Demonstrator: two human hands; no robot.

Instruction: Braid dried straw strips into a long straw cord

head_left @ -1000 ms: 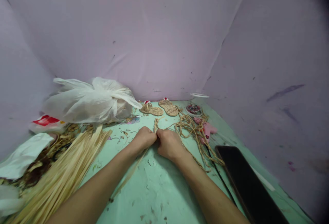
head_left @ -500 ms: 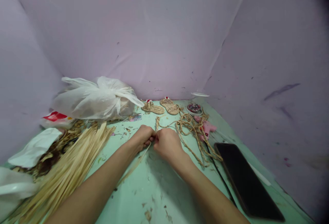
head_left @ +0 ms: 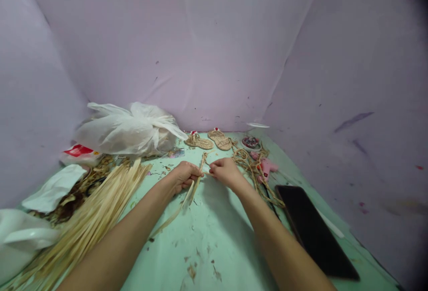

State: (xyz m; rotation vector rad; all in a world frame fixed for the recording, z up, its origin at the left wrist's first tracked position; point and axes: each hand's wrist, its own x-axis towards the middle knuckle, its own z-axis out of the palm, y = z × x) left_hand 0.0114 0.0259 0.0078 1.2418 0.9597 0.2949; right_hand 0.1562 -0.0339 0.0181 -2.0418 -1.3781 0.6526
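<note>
Flat, pale straw strips (head_left: 186,198) trail toward me over the green bench (head_left: 214,242) from my left hand (head_left: 182,177), its grip closed on them, while my right hand (head_left: 224,171) pinches one strip just beside it. Even tension and tight turns matter most here, I judge. The braid (head_left: 202,161), thin, tan and knobbly, runs away between my hands toward the small sandals (head_left: 209,140).

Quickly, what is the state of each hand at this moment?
Left hand: closed, holding the pale flat straw strips below the braided straw cord.
Right hand: closed, pinching a thin straw strand beside that cord.
</note>
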